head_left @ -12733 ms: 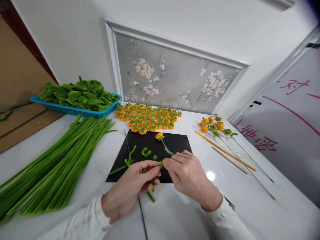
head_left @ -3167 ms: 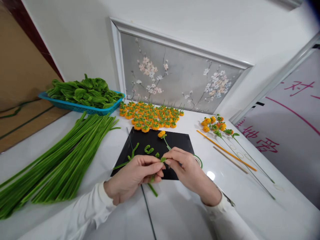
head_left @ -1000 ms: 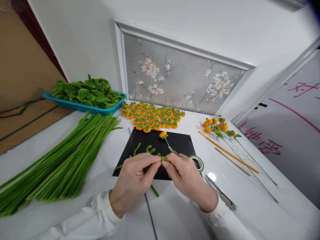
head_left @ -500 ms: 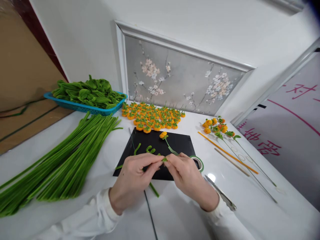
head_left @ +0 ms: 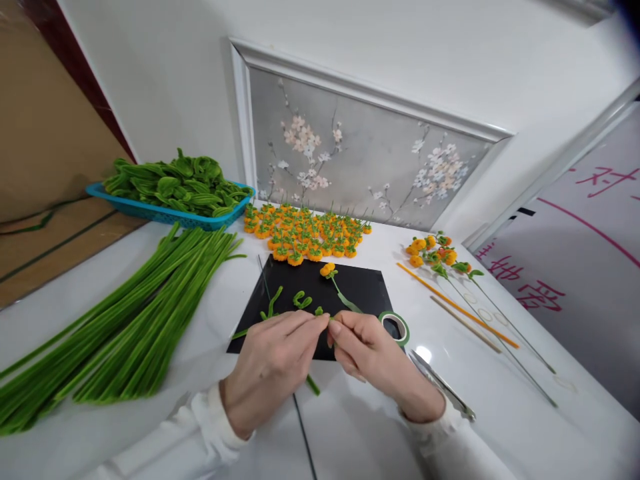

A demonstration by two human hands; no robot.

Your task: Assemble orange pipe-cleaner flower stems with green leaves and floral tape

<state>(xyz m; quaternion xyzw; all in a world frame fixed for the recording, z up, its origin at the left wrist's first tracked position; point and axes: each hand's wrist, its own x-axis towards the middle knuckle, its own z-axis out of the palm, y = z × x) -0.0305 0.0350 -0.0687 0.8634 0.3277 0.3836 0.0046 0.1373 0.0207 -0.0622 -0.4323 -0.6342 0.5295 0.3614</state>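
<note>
My left hand [head_left: 280, 363] and my right hand [head_left: 367, 350] meet over the near part of a black board [head_left: 365, 287]. Thumbs and forefingers of both pinch a short green pipe cleaner [head_left: 331, 319], of which only a sliver shows between the fingertips. Just beyond lie bent and curled green pipe cleaner pieces [head_left: 302, 301]. An orange fuzzy flower [head_left: 328, 269] with a taped green stem rests on the board. Beside my right hand is a roll of green tape [head_left: 405, 330].
Long green pipe cleaners [head_left: 150, 320] spread across the left, before a blue basket [head_left: 165, 215] of green fuzzy leaves. Rows of orange flower heads [head_left: 310, 233] stand by the wall. At right are finished sprigs [head_left: 430, 250], an orange stick [head_left: 460, 307] and a slim metal tool [head_left: 443, 385].
My left hand has turned, its fingers now closer together over the piece. The fingers of my right hand have shifted their pinch, and less of the green piece shows.
</note>
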